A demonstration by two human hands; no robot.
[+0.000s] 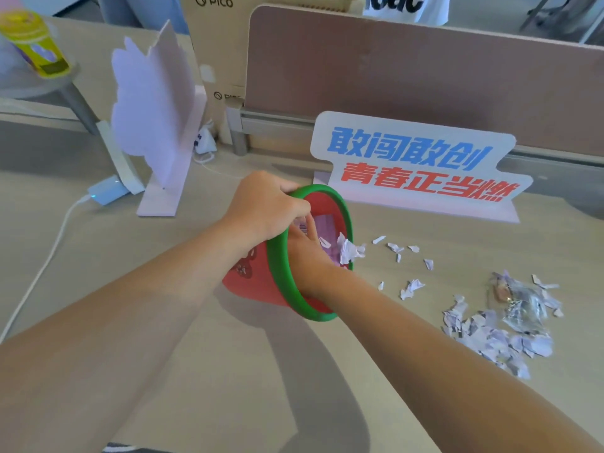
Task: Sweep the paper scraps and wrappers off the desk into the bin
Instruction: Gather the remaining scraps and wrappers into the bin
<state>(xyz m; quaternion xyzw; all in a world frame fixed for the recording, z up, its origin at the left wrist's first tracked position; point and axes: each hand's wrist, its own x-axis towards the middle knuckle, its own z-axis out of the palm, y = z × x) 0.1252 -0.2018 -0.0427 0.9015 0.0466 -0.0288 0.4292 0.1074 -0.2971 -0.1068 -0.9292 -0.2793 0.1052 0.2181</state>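
Observation:
A small red bin (255,282) with a green rim lies tipped on its side on the desk, its mouth facing right. My left hand (264,204) grips the top of the rim. My right hand (305,243) reaches inside the bin's mouth, fingers among paper scraps there; whether it holds any is hidden. Crumpled white scraps (348,250) sit at the mouth. More small scraps (411,287) lie scattered to the right. A larger heap of torn paper (500,338) and a clear plastic wrapper (523,305) rest further right.
A white sign with blue and red characters (418,165) stands just behind the bin. A pale cut-out stand (153,125), a small blue charger (108,191) and its white cable (49,256) are at the left. A brown partition (425,76) closes the desk's back.

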